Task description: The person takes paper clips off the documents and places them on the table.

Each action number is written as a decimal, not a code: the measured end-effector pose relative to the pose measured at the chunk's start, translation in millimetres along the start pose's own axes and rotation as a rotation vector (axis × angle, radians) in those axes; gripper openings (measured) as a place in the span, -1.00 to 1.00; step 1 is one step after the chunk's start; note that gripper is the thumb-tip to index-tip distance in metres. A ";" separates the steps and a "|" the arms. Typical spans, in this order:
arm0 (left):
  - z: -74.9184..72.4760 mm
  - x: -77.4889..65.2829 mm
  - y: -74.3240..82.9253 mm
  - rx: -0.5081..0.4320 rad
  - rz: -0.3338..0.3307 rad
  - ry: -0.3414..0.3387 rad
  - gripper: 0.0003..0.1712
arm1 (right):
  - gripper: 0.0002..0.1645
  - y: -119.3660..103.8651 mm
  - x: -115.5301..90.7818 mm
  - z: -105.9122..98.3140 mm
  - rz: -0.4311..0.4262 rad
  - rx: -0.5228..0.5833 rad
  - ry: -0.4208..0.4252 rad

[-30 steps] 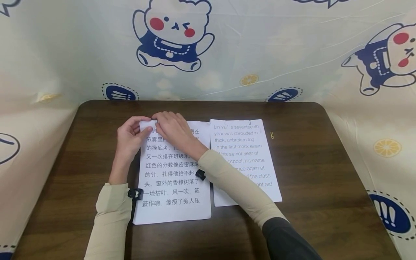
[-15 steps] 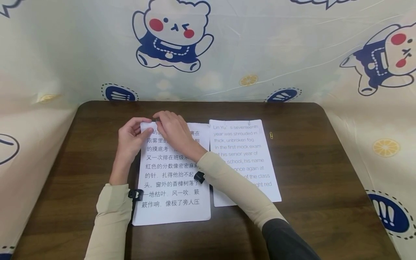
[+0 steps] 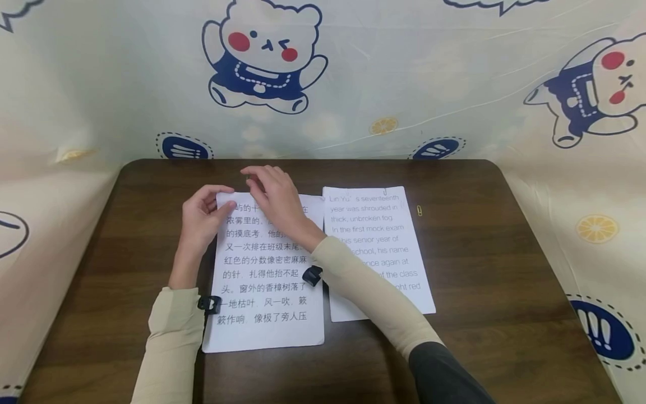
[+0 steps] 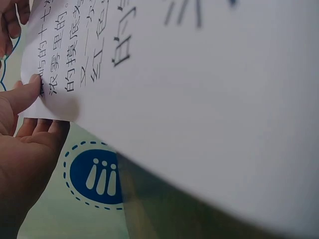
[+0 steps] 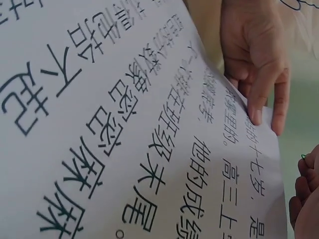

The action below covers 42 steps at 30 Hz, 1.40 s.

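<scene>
A sheet of paper (image 3: 264, 334) printed with large Chinese characters lies in front of me. My left hand (image 3: 199, 219) pinches its top left corner, thumb on the printed face and fingers behind, as the left wrist view also shows. Just above the top edge of that sheet, my right hand (image 3: 280, 202) holds a small green paper clip (image 5: 303, 157) between thumb and fingertips. Most of the clip is hidden by the fingers. It is apart from the paper in the right wrist view.
To the right lies a sheet with English text (image 3: 373, 230), with a paper clip (image 3: 385, 191) at its top edge. A yellow paper clip (image 3: 419, 211) lies beside it on the brown wooden table (image 3: 479, 252). A printed curtain (image 3: 353, 73) hangs behind the table.
My right hand has moved up and slightly right, off the top edge of the Chinese sheet, with the green paper clip now showing. The left hand keeps its pinch on the corner.
</scene>
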<state>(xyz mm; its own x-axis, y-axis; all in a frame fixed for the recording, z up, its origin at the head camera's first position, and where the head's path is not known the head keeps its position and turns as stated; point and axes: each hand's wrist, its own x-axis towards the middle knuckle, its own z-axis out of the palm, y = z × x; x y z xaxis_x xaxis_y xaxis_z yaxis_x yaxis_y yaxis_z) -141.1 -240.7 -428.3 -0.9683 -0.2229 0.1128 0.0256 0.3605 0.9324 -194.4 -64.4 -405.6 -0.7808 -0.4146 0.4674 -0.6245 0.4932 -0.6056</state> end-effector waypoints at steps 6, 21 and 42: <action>1.1 1.2 -1.6 0.024 -0.009 0.007 -0.63 | -0.63 9.1 -5.5 -18.1 0.030 0.078 0.038; -0.8 0.2 1.1 0.027 -0.062 0.027 -0.64 | -0.66 40.9 -19.8 -83.8 0.218 0.292 0.092; -2.6 0.9 -1.2 0.046 -0.095 0.023 -0.61 | -0.70 100.9 -61.1 -168.4 0.458 0.181 0.164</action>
<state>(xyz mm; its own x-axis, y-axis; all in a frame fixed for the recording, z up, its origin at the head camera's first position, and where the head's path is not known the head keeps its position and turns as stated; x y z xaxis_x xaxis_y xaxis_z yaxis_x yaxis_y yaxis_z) -141.3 -243.6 -428.4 -0.9599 -0.2785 0.0334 -0.0776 0.3782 0.9225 -213.2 139.6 -386.8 -0.9751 -0.0548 0.2148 -0.2162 0.4493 -0.8668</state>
